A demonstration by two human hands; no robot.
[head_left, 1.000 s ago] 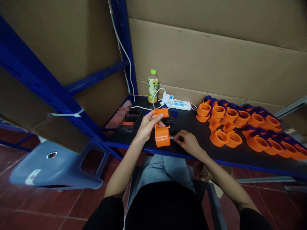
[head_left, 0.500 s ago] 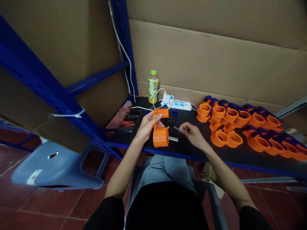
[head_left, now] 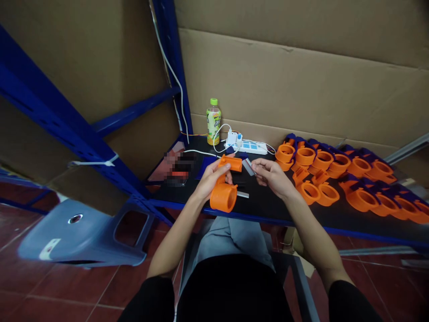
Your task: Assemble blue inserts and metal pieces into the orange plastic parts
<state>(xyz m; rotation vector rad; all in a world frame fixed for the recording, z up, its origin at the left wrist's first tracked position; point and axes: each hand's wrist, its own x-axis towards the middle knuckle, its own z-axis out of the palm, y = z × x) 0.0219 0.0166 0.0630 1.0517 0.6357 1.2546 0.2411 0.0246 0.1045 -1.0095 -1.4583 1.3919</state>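
Note:
My left hand point(head_left: 214, 179) is closed around an orange plastic part point(head_left: 224, 197), which has a wide ring at its lower end and a narrower channel-shaped piece at its upper end. In my right hand point(head_left: 270, 176) a flat grey metal strip point(head_left: 248, 167) is pinched between thumb and fingers. The strip is tilted, close to the right end of the channel piece but apart from it. On the black table top a second light metal strip point(head_left: 243, 195) lies just right of the ring. Small dark pieces behind my left hand are partly hidden.
Several orange-and-purple ring parts point(head_left: 363, 199) stand in rows on the right. At the back are a drink bottle point(head_left: 213, 123) and a white power strip point(head_left: 254, 147) with cables. A phone, partly blurred, lies left. A blue-grey stool point(head_left: 83, 232) stands beside the blue rack post point(head_left: 80, 120).
My right hand has lifted the metal strip from near the table and turned it upward, toward the orange part. My left hand has tilted the orange part, its ring swinging slightly left and down.

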